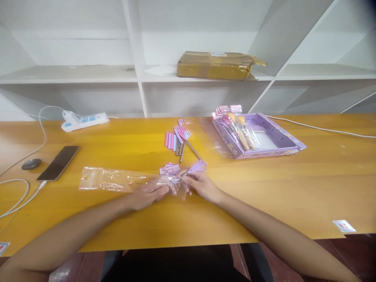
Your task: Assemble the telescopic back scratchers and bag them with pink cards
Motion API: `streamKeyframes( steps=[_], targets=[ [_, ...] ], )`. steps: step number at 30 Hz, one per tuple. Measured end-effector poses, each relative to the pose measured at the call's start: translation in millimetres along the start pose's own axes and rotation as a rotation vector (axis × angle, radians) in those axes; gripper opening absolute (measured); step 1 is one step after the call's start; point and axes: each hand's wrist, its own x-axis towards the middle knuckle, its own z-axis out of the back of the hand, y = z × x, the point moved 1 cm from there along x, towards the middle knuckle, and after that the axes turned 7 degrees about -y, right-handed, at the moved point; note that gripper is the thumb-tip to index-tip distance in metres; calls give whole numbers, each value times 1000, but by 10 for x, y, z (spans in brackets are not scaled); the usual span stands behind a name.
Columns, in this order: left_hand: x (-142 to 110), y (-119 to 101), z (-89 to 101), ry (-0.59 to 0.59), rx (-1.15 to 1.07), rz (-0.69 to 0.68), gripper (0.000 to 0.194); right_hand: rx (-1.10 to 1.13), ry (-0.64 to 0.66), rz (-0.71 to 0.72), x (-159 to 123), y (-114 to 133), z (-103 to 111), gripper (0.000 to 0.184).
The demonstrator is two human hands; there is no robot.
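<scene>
My right hand point(199, 184) pinches the thin metal stem of a purple hand-shaped scratcher point(197, 167), whose head points up and right. My left hand point(149, 194) rests with fingers together on the mouth of a long clear plastic bag point(117, 180) lying flat on the yellow table point(293, 184). A small pink printed label card point(169, 169) lies just above the two hands. Farther back lies a loose pile of pink, blue and purple scratchers point(179, 139) with metal stems.
A purple tray point(282, 135) at the back right holds bagged scratchers with yellow handles point(239, 129). On the left lie a black phone point(58, 162) on a white cable, a dark round mouse point(31, 163) and a white power strip point(84, 120). A brown parcel point(217, 65) sits on the white shelf.
</scene>
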Motion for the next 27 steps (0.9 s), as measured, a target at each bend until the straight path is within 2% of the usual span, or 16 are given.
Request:
streamKeyframes(
  steps=[3, 5, 7, 10, 14, 16, 19, 23, 27],
  targets=[
    [30, -3, -29, 52, -148, 37, 53, -44, -179, 139, 20, 52, 80, 43],
    [57, 38, -40, -36, -276, 45, 54, -52, -346, 298, 13, 143, 177, 39],
    [78, 99, -40, -124, -309, 57, 52, -67, -446, 434, -26, 248, 283, 37],
    [93, 174, -29, -164, -271, 89, 53, -287, -446, 576, -130, 362, 394, 34],
    [91, 183, -12, -179, -224, 76, 53, -885, -282, 783, -250, 390, 357, 30],
    [93, 175, -6, -179, -216, 75, 53, -1126, -227, 797, -260, 373, 297, 33],
    [103, 185, 4, -175, -256, 62, 54, -1308, -247, 714, -228, 356, 250, 39],
    [124, 239, 21, -183, -361, 38, 48, -1308, -245, 618, -191, 360, 284, 42],
    [134, 258, 37, -196, -398, 36, 47, -1261, -233, 596, -194, 371, 308, 41]
  ],
)
